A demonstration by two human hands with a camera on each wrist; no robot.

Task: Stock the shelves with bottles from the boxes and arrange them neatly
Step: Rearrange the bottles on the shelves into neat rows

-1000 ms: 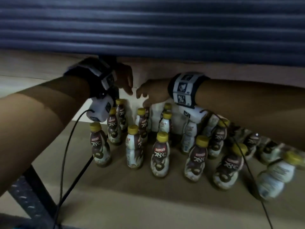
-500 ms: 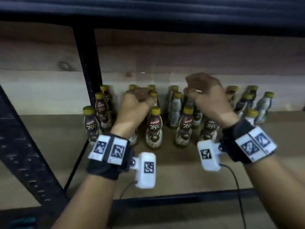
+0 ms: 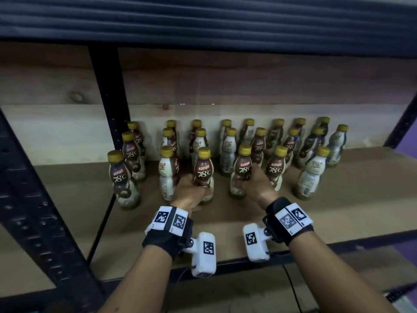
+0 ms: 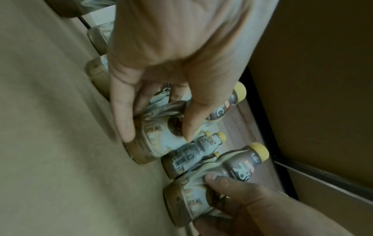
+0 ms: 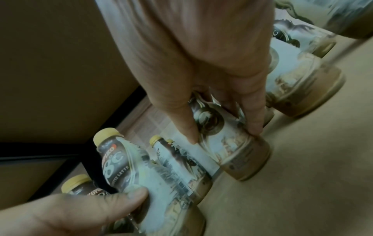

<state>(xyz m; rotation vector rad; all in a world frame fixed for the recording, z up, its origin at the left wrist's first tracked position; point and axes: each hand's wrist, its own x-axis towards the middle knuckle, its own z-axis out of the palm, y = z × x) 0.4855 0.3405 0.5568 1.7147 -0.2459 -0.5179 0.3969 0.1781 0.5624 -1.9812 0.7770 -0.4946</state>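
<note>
Stock on the shelf board (image 3: 338, 211): about two dozen yellow-capped coffee bottles stand upright in three rough rows, the rear row against the back wall (image 3: 67, 132), the group set toward the board's back edge. My left hand (image 3: 188, 195) grips the lower body of one front-row bottle (image 3: 203, 170); my right hand (image 3: 257, 184) grips the neighbouring front-row bottle (image 3: 242, 170). Both bottles rest on the board, fingers curled round them. Judged status: most placing on this level appears done; alignment is in progress. Remaining: even out front-row spacing, turn the side-facing labels forward, fill the bare board toward the front edge and the right corner. No boxes are in view
</note>
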